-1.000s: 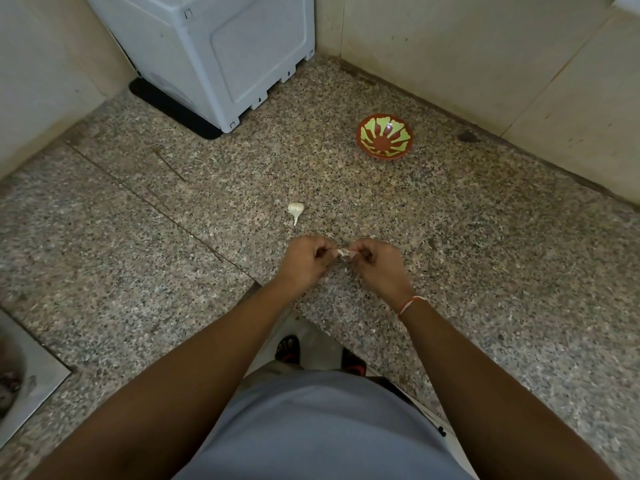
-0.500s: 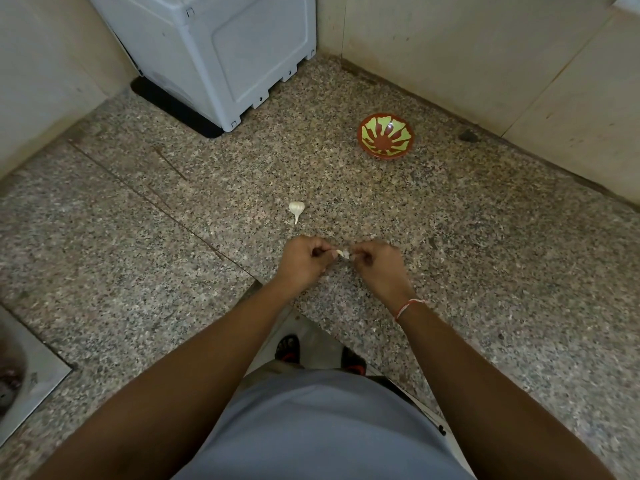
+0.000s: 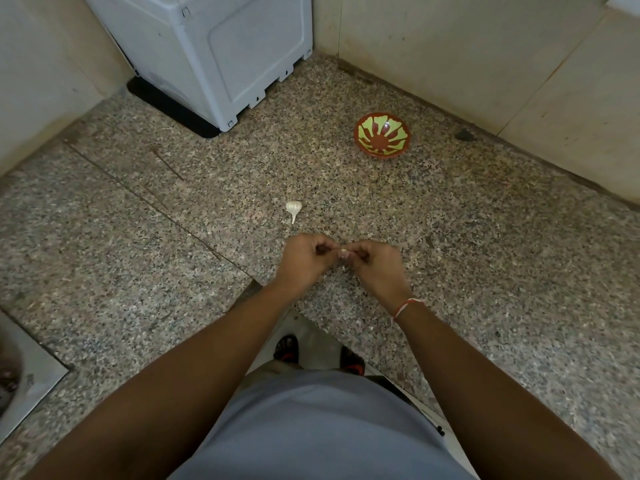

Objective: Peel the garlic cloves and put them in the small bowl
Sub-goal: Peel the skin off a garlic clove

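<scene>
A small pale garlic clove [image 3: 343, 253] is pinched between the fingertips of my left hand [image 3: 306, 259] and my right hand [image 3: 375, 265], held just above the speckled granite counter [image 3: 485, 254]. Most of the clove is hidden by the fingers. A white garlic bulb [image 3: 293, 208] with its stem pointing towards me lies on the counter just beyond my left hand. The small red bowl [image 3: 382, 138] with a green petal pattern sits farther back to the right, near the wall. I see nothing inside it.
A grey-white appliance [image 3: 214, 53] stands at the back left corner. Tiled walls close the counter at the back and right. A steel sink edge [image 3: 31, 379] shows at the lower left. The counter's front edge runs under my forearms.
Both hands stay together on the clove, with only small finger movements. The bulb and bowl have not moved.
</scene>
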